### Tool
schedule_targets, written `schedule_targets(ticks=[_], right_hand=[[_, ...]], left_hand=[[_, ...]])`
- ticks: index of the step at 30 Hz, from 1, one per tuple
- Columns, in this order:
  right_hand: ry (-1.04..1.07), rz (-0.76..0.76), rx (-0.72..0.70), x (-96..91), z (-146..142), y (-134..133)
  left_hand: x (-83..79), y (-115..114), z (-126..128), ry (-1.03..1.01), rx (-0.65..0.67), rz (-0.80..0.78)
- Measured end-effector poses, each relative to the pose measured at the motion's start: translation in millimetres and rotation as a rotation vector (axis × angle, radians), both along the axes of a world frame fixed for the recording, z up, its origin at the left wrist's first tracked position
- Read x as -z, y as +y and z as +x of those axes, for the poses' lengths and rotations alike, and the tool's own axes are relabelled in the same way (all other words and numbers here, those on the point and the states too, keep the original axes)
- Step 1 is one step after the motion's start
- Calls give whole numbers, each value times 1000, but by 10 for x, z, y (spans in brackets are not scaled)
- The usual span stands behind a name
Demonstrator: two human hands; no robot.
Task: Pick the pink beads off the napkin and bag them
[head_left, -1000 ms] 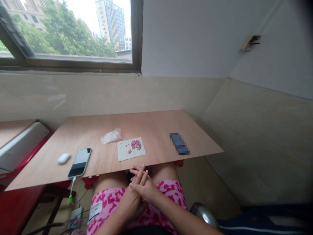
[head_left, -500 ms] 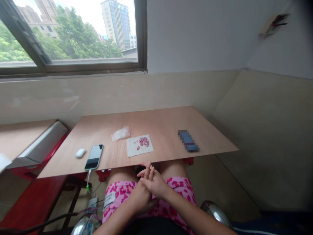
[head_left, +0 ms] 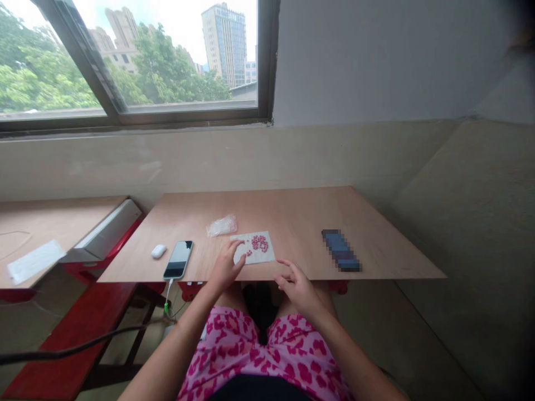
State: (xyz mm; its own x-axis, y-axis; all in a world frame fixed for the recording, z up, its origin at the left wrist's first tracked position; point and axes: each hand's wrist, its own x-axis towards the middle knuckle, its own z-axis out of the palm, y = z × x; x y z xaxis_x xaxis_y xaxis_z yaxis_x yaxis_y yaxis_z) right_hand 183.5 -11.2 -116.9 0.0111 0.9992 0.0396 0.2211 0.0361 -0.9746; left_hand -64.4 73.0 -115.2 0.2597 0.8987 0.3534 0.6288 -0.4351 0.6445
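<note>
Out past the left of the board, a window [head_left: 137, 55] shows trees and tower blocks. Below it sits a side desk [head_left: 62, 220] with a white paper strip [head_left: 35, 262] on it, and a white panel [head_left: 104, 236] runs along that desk's edge above a red bench [head_left: 62, 345].

On the plywood board [head_left: 301, 220] in front of me, a white wireless mouse [head_left: 159, 252] lies near the left side, just beside a smartphone [head_left: 179, 259] with a white charging cable [head_left: 168, 292] dropping off the near edge. Behind and to the right of the phone is a crumpled clear plastic bag [head_left: 221, 225].

My left hand [head_left: 225, 267] is loosely curled, fingers part open, and its fingertips [head_left: 236, 250] lie at the near left corner of a square of white paper [head_left: 263, 256]. It has hold of nothing I can see. The small pink beads [head_left: 259, 243] sit on that paper: 1 tight cluster towards the far right, with a few strays nearer my left fingers.

My right hand [head_left: 296, 287] is open with its fingers spread, empty, over the board's near edge and apart from the paper. Further right lies a pixelated dark blue object [head_left: 340, 250].
</note>
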Motion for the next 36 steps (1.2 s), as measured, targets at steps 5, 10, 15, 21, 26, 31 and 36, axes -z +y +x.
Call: schedule_targets(ticks=[5, 10, 15, 21, 26, 31, 36], right_hand=[[-12, 36, -8, 9, 81, 48], [-141, 94, -49, -52, 50, 33], [-190, 78, -124, -46, 60, 82], [-192, 86, -155, -53, 67, 127], [-232, 122, -214, -157, 61, 127], [-202, 177, -215, -249, 27, 76], [-172, 200, -279, -218, -53, -62]], left_hand=[[-149, 1131, -484, 256, -226, -75], [-85, 1804, -702, 345, -163, -220], [69, 1995, -718, 357, -102, -275], [-80, 1858, -650, 167, -102, -159], [-368, 1216, -370, -128, 82, -297], [-395, 201, 27, -104, 216, -409], [-288, -501, 296, 2, 353, -421]])
